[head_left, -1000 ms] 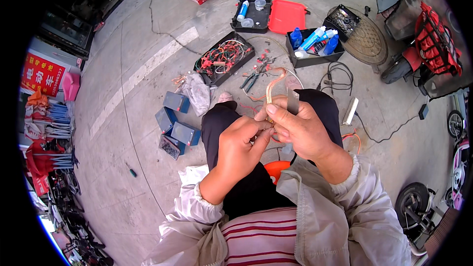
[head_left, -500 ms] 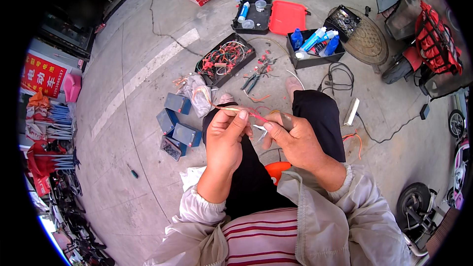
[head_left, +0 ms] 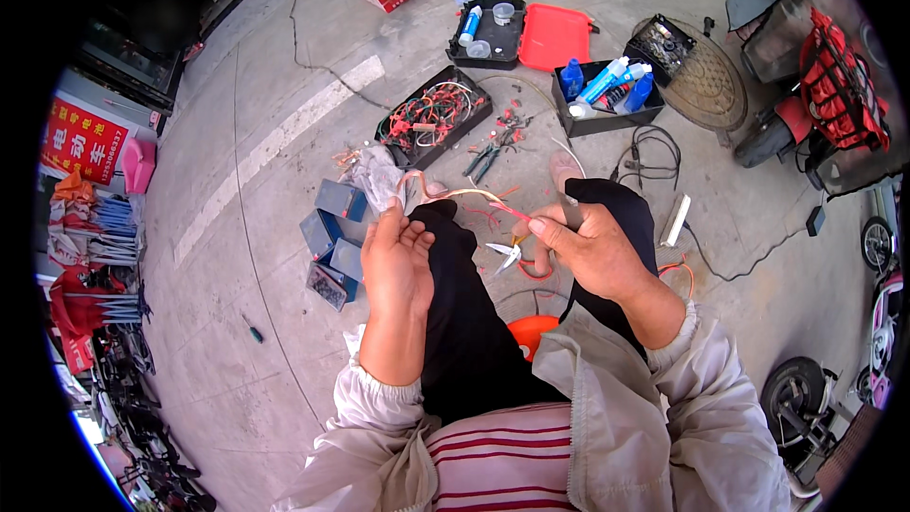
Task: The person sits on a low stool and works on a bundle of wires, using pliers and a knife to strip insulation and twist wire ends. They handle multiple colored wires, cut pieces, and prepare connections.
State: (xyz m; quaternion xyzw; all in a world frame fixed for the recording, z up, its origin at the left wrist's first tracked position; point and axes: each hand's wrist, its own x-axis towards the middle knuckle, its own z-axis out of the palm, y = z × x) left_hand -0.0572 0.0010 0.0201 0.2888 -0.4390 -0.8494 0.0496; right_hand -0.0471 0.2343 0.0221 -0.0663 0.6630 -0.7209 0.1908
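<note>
My left hand (head_left: pixel 398 261) is raised over my left knee, fingertips pinching one end of a thin pale-and-red wire (head_left: pixel 474 196). The wire arcs across to my right hand (head_left: pixel 592 248), which pinches its other end between thumb and forefinger. Small silver-tipped cutters (head_left: pixel 502 252) stick out from under my right hand, toward the gap between my knees. I sit on an orange stool (head_left: pixel 533 332) in black trousers.
On the concrete ahead lie a black tray of tangled wires (head_left: pixel 431 118), pliers (head_left: pixel 491 150), blue battery boxes (head_left: pixel 332 232), an open black case with a red lid (head_left: pixel 523 33) and a black box of bottles (head_left: pixel 607 90). A white power strip (head_left: pixel 678 220) lies at my right, a red scooter (head_left: pixel 839 85) beyond.
My hands were clasped together on the bent wire; they have drawn apart, left hand to the left, and the wire now stretches out between them.
</note>
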